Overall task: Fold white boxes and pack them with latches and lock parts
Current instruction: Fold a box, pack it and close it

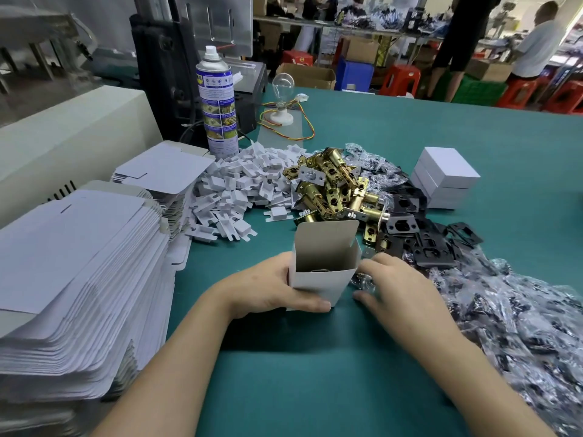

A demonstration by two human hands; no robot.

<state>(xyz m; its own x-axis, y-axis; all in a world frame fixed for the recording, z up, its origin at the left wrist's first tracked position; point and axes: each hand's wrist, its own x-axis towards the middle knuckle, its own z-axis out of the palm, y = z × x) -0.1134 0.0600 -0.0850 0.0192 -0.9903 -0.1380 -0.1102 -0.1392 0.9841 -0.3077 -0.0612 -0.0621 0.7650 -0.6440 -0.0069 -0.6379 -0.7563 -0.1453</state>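
A white box (325, 279) stands upright on the green table (315, 357), top flaps open, with a metal part just visible inside. My left hand (268, 285) grips its left side, thumb across the front. My right hand (397, 285) lies just right of the box, fingers over a small clear bag (362, 279); whether it holds the bag is hidden. Behind the box lie a heap of brass latches (334, 187) and black strike plates (422, 241). Clear bags of dark parts (511, 313) spread to the right.
Tall stacks of flat white box blanks (79, 263) fill the left. White plastic inserts (239, 187) are heaped behind them. Closed white boxes (444, 175) are stacked at the back right. A spray can (217, 99) and a bulb (282, 89) stand at the back.
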